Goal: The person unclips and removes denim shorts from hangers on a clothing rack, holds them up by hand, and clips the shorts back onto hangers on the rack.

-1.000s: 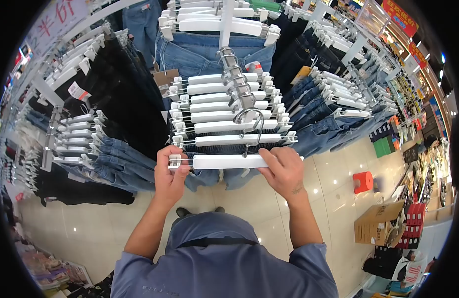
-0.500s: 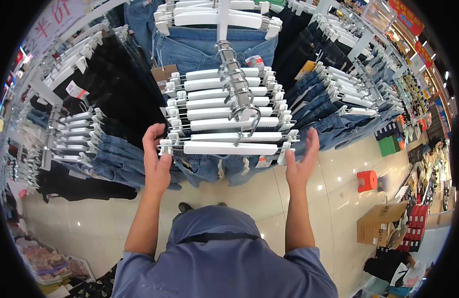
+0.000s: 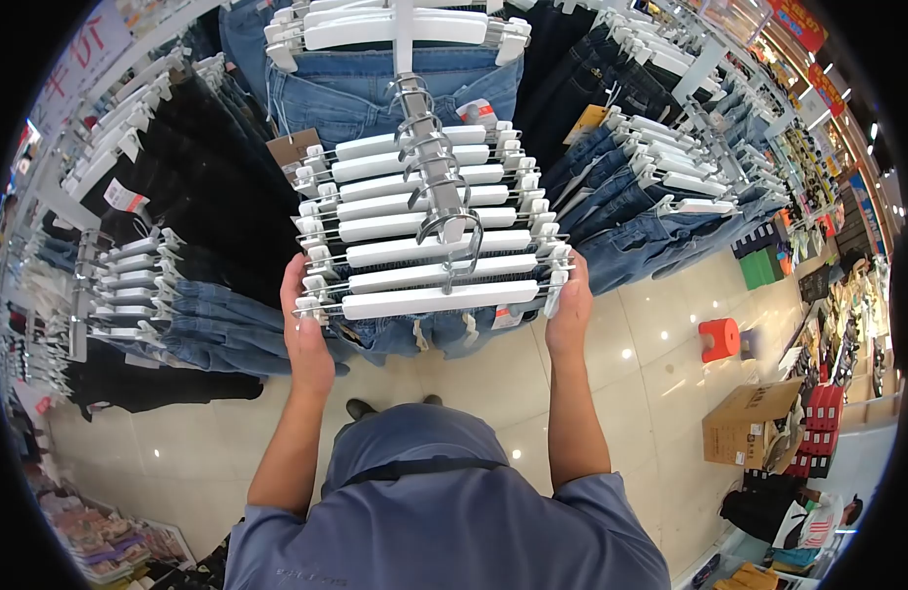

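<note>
Several white clip hangers hang in a row from a metal rail in front of me, with blue jeans clipped below them. At the row's left end, my left hand is closed round the clips of the nearest hangers, thumb in front. My right hand grips the right-hand clips the same way, its fingers partly hidden behind them. A price tag shows near the front hanger's right end. Behind the row, light blue jeans hang from a higher hanger.
Black trousers and more jeans hang on the left. To the right are further jeans on hangers. A red stool and a cardboard box stand on the tiled floor.
Both hands have come inward from beside the row and closed on the ends of the nearest hangers. The view has shifted slightly, so the racks appear further left.
</note>
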The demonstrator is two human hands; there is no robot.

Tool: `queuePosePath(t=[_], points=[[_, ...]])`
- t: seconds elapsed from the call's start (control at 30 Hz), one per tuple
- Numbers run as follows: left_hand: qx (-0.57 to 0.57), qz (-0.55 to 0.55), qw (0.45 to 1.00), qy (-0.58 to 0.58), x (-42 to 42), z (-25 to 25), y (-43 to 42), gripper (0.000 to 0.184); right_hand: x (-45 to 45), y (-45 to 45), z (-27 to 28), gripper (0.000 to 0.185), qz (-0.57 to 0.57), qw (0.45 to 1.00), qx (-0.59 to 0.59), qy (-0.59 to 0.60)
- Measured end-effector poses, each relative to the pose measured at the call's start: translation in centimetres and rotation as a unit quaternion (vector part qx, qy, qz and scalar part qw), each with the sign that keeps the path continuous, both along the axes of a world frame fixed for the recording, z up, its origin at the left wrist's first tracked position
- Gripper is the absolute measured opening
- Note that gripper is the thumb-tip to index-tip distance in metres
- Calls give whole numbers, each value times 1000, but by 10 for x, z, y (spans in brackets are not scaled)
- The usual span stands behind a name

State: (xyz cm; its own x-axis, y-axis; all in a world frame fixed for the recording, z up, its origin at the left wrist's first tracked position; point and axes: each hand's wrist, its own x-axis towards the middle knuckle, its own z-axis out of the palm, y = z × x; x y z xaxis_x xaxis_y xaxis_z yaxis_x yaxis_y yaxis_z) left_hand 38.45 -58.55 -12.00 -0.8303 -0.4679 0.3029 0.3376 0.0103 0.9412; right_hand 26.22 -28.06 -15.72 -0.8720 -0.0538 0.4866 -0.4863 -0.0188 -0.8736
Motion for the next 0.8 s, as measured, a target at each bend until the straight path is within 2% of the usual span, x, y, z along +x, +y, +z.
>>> queuePosePath(t=[0.07, 0.17, 0.27, 0.33, 0.37, 0.53, 0.67, 0.77, 0.8], points=[[51, 10, 998, -29, 1, 4, 5, 90, -7, 4, -3, 78, 49, 998, -28, -36], [45, -72, 996, 34, 0, -16, -11, 95, -15, 15, 0, 86, 108, 992, -23, -64], [33, -38, 998, -47, -5, -7, -12, 102, -11, 12, 9, 91, 139, 986, -23, -95], [7, -34, 999, 20, -10, -22, -13, 106, -8, 10, 9, 90, 150, 982, -35, -107], [-7, -33, 998, 54, -12, -26, -12, 109, -7, 10, 8, 88, 144, 983, -44, -106], [-1, 9, 997, 77, -7, -2, 4, 112, 0, 9, 17, 84, 125, 982, -97, -102], [6, -10, 998, 57, 2, 21, 10, 114, 12, 15, 29, 89, 88, 987, -104, -89], [-9, -9, 998, 62, 18, 20, 15, 119, 32, 24, 22, 96, 67, 988, -105, -89], [-9, -14, 999, 48, 24, 19, 15, 120, 41, 25, 19, 93, 75, 985, -120, -97]])
